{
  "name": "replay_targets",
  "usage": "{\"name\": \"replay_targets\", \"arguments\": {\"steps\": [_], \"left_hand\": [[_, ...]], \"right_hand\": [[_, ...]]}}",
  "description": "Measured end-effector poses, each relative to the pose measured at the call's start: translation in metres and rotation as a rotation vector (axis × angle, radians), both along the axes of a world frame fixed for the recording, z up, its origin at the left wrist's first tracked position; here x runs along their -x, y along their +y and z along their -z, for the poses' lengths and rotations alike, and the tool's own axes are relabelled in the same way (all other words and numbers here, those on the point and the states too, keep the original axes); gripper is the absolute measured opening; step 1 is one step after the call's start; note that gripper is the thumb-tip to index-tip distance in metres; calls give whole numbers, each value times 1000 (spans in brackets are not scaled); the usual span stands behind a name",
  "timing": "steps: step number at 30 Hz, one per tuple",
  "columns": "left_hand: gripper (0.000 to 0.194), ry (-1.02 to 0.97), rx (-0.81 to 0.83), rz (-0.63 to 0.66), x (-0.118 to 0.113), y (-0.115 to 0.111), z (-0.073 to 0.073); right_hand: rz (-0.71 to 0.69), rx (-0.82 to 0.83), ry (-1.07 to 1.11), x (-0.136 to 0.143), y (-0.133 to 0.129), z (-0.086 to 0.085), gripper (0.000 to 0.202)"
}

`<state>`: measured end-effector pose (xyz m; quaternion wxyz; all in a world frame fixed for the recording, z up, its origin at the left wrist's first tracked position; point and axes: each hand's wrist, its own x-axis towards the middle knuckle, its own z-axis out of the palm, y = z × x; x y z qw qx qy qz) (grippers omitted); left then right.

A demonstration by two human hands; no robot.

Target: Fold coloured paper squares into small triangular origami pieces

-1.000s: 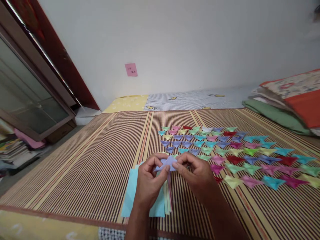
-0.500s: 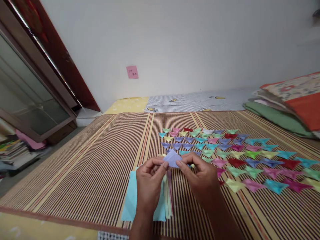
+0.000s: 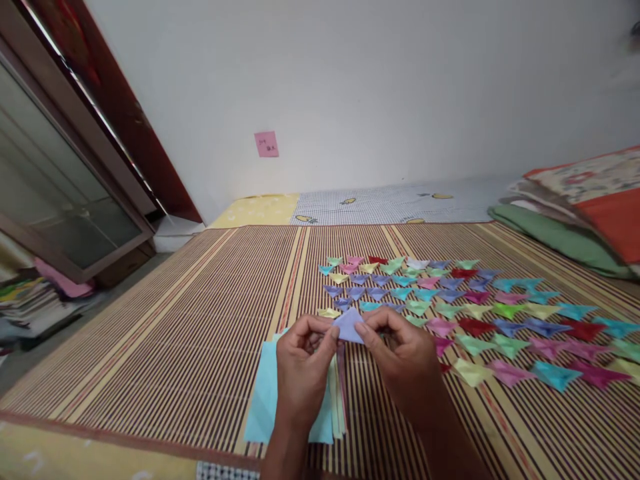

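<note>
A small lavender sheet of folded paper [image 3: 349,326], its peak pointing up, is held between my two hands above the mat. My left hand [image 3: 305,367] pinches its left corner between thumb and fingers. At the right corner, my right hand [image 3: 403,353] grips it with thumb and forefinger. Under my left wrist lies a stack of coloured paper [image 3: 260,400], light blue on top, with yellow and pink edges showing. Several rows of folded paper pieces [image 3: 510,345] in many colours spread out beyond and to the right of my right hand.
The striped mat [image 3: 190,320] covers the bed. Folded bedding, green and orange, forms a pile [image 3: 565,233] at the far right. A pink note [image 3: 267,144] is stuck to the white wall. Books [image 3: 30,293] and a glass-panelled cabinet door [image 3: 65,193] stand at the left.
Both hands have shifted slightly right and the lavender paper sits a little lower. Its shape looks narrower and more tilted between my fingers. The other paper pieces stay in place.
</note>
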<state>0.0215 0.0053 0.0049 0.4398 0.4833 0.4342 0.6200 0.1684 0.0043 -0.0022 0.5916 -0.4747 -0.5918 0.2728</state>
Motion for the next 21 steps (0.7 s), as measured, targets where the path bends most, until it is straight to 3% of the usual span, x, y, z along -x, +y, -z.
{"name": "replay_targets", "arguments": {"steps": [15,21], "left_hand": [[21,-68,4,-19,-6,-1,-1],[22,-154,82,26,-4,-1,-3]], "right_hand": [[11,5,78,3,0,1,23],[154,-128,-26,0,1,-1,21]]}}
